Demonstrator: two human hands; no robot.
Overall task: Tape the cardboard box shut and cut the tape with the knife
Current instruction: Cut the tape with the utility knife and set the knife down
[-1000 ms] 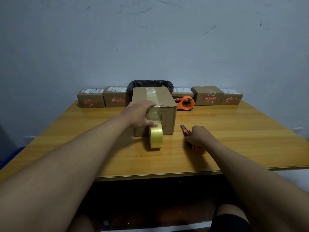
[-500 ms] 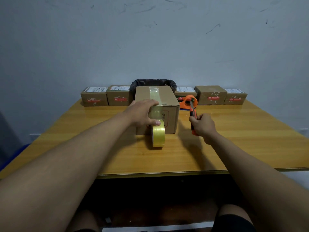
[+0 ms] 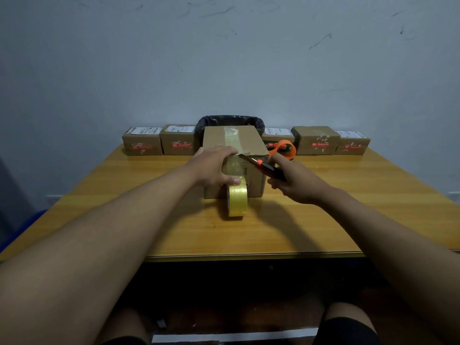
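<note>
A brown cardboard box (image 3: 250, 140) stands in the middle of the wooden table (image 3: 348, 220). A strip of clear tape runs over its top and down its front face to a yellowish tape roll (image 3: 237, 196), which stands on edge on the table against the box. My left hand (image 3: 215, 166) lies flat on the box's front top edge, pressing the tape, thumb near the roll. My right hand (image 3: 292, 181) grips a black and orange utility knife (image 3: 265, 168); its blade tip points left and touches the tape at the box's front top edge.
Several small labelled cardboard parcels (image 3: 316, 140) line the table's back edge by the wall. A bin with a black bag (image 3: 230, 120) stands behind the box. An orange tape dispenser (image 3: 285, 148) lies right of the box. My knees show below the table's near edge.
My right hand lifted the knife off the table, raised it beside the box and swung the blade left to the tape at the top edge. Left hand and roll stayed put.
</note>
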